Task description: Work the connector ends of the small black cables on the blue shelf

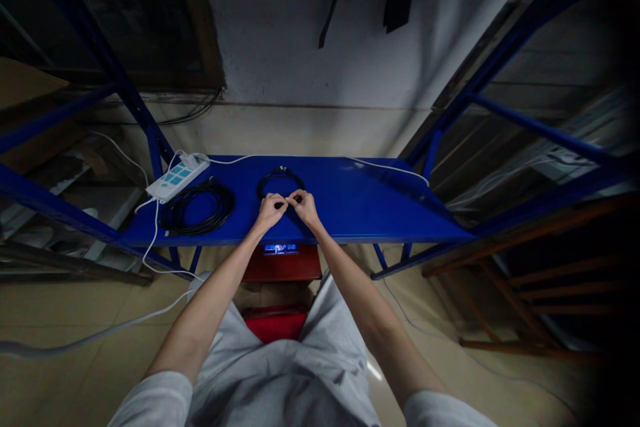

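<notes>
The left hand [270, 210] and right hand [304, 207] are closed narrow and pinched together, apparently on a thin black cable [280, 175], whose small coil is laid on the blue steel bench [380, 207] just beyond them; a thicker black cable coil [197, 208] and a white power strip [177, 178] are placed farther left

Camera was worn on my head, faced forward and down, looked past my chest [280, 380] to my left hand [270, 211] and right hand [305, 207], close above the blue shelf [380, 200], wall [300, 33] beyond.
</notes>
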Demonstrator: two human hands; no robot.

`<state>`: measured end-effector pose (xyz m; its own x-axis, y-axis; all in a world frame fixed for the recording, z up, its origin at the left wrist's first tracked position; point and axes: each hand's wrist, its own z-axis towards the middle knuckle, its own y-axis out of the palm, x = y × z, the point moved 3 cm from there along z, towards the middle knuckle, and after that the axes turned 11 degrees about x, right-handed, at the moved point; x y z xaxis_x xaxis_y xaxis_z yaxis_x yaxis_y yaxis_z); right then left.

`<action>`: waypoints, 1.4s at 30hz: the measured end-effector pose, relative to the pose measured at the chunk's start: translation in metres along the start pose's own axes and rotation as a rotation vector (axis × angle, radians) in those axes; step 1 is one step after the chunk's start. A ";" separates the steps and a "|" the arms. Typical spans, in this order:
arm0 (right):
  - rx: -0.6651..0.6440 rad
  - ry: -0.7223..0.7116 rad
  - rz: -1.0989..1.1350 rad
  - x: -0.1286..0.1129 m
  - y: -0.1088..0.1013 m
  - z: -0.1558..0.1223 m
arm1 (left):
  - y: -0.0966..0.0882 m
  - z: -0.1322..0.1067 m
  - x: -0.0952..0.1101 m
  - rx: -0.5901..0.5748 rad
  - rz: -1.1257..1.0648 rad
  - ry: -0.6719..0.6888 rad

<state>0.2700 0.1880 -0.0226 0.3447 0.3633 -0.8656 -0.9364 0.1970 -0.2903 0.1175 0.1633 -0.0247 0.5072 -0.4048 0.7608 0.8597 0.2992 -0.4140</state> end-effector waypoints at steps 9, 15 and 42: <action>-0.019 0.020 -0.012 0.003 0.004 0.003 | 0.000 0.002 0.000 0.034 0.065 -0.027; -0.008 -0.012 -0.046 0.011 0.006 0.003 | -0.004 -0.001 0.007 0.073 0.038 -0.010; -0.048 -0.199 -0.133 -0.003 0.002 -0.007 | 0.000 0.001 -0.006 0.138 0.023 -0.113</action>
<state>0.2666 0.1809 -0.0231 0.4668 0.5100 -0.7225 -0.8823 0.2130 -0.4197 0.1141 0.1671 -0.0288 0.5098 -0.2991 0.8066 0.8276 0.4265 -0.3649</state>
